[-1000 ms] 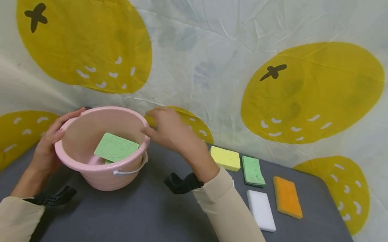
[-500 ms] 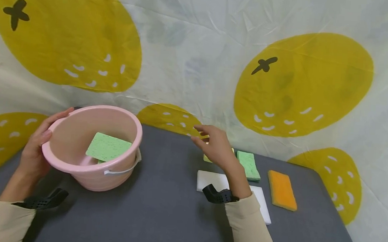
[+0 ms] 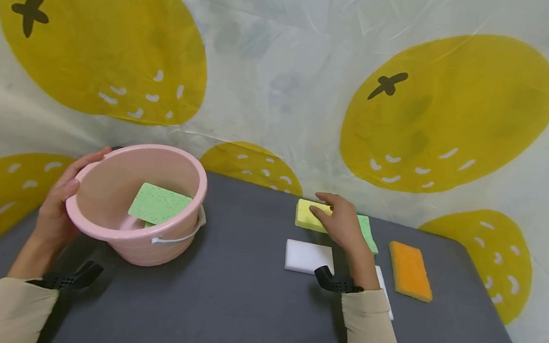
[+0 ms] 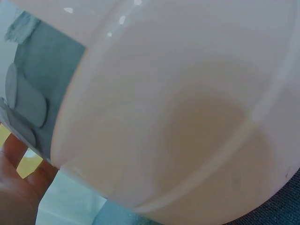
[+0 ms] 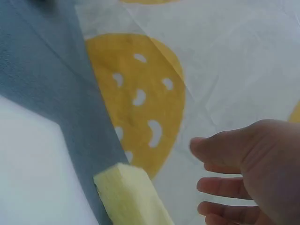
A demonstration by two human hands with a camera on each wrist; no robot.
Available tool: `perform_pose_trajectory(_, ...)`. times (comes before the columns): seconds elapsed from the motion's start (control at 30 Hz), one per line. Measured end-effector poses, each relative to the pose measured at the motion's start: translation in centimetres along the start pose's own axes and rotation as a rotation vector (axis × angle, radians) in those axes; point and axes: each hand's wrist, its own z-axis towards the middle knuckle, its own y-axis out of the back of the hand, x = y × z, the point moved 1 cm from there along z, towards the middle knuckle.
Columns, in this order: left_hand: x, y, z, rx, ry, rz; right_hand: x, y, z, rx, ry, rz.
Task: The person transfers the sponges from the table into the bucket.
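Note:
A pink bucket (image 3: 133, 247) is tilted toward the viewer on the left of the table. My left hand (image 3: 57, 208) grips its left rim, thumb inside and fingers around the outside. Green sponges (image 3: 159, 204) lie inside the bucket. Over on the right, my right hand (image 3: 344, 223) hovers above a yellow sponge (image 3: 307, 215), fingers spread and holding nothing. In the right wrist view the thumb and fingers are apart from that sponge (image 5: 133, 194). Close to the right wrist lies a white sponge (image 3: 308, 256); a second green sponge (image 3: 367, 234) is partly hidden behind the hand.
An orange sponge (image 3: 411, 271) lies farthest right on the grey table (image 3: 229, 294). Another white sponge (image 3: 384, 293) is mostly covered by the right forearm. Behind the table hangs a white curtain (image 3: 270, 87) with large yellow fruit prints.
My right hand has moved from the bucket's right rim rightward to above the yellow sponge. The left hand stays on the bucket, whose tilt looks about the same.

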Motion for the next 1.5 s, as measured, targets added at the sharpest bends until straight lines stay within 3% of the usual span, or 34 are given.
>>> perform_pose_trajectory(0.17,0.0,-0.3,0.3,-0.011,0.003,0.003,-1.7,0.9,-0.1,0.025,-0.037,-0.084)
perform_pose_trajectory(0.43,-0.5,-0.6,0.0,-0.068,0.053,0.062,-3.8,0.3,0.1,0.109,-0.058,-0.163)
perform_pose_trajectory(0.93,-0.6,-0.5,0.1,-0.100,0.109,0.092,-4.8,0.8,-0.5,0.180,-0.036,-0.194)
perform_pose_trajectory(1.13,-0.4,-0.3,0.0,-0.024,0.058,0.040,-4.9,0.9,-0.6,0.204,-0.046,-0.156)
perform_pose_trajectory(1.33,-0.3,-0.1,0.0,-0.028,0.055,0.054,-4.6,0.7,-0.5,0.217,-0.127,0.002)
perform_pose_trajectory(1.5,-0.5,-0.3,0.1,-0.029,0.054,0.057,-3.4,0.7,-0.2,0.214,-0.097,0.111)
